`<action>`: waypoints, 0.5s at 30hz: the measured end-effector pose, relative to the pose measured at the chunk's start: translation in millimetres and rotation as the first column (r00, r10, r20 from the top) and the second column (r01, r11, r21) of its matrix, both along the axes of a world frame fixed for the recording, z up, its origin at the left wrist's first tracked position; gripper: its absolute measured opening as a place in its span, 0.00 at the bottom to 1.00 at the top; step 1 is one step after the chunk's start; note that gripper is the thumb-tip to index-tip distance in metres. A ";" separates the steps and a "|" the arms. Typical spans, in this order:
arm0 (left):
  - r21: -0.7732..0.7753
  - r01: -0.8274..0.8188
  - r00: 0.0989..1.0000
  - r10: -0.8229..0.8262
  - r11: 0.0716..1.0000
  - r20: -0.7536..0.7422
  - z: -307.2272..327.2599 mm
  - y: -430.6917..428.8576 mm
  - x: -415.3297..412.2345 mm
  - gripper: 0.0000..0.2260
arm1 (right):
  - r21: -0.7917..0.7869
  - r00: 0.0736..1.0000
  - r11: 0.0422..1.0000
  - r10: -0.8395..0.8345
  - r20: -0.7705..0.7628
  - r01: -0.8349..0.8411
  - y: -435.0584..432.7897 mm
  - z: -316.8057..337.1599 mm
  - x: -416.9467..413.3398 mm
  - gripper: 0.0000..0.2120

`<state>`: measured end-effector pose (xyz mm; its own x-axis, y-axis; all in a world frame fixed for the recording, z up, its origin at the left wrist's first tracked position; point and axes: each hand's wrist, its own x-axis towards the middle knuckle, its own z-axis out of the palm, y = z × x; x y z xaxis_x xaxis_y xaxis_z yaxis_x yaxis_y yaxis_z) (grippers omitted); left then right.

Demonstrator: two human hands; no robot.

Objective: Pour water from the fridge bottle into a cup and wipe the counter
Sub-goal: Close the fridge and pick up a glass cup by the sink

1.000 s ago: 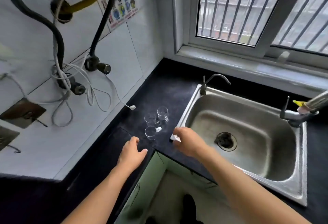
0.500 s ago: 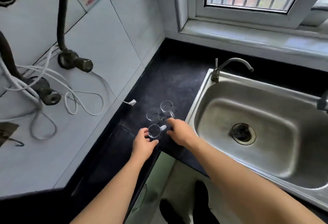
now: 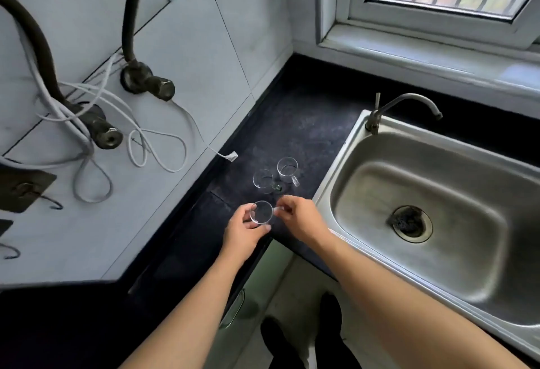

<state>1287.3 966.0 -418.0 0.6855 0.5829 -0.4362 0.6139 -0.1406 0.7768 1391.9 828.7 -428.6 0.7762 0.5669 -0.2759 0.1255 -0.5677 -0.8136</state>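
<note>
Three small clear glass cups with handles stand on the dark counter [image 3: 304,123] left of the sink. The nearest cup [image 3: 261,212] sits close to the counter's front edge. My left hand [image 3: 244,229] curls round its left side, thumb and fingers on the rim and wall. My right hand [image 3: 301,218] pinches the cup's handle from the right. Two more cups, one [image 3: 263,181] and another [image 3: 287,170], stand just behind, untouched. No bottle or cloth is in view.
A steel sink [image 3: 365,149] with a drain and a small tap [image 3: 406,105] fills the right. White cables [image 3: 157,146] and pipe valves [image 3: 149,83] hang on the tiled wall at left. A window ledge [image 3: 423,50] runs along the back.
Both hands moved forward from the counter edge onto the nearest cup: the left now wraps its side, the right has shifted to its handle. The camera tilted down and closer.
</note>
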 end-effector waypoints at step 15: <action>0.062 -0.362 0.925 0.350 0.930 0.145 104.5 27.7 -228.7 0.23 | 0.157 0.930 0.917 0.366 0.037 -0.367 80.5 91.7 -179.5 0.05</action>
<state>1058.6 993.7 -313.5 0.4726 0.8303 -0.2955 0.5313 -0.0008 0.8472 1212.4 909.3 -336.9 0.5072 0.8479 -0.1543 0.3063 -0.3447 -0.8873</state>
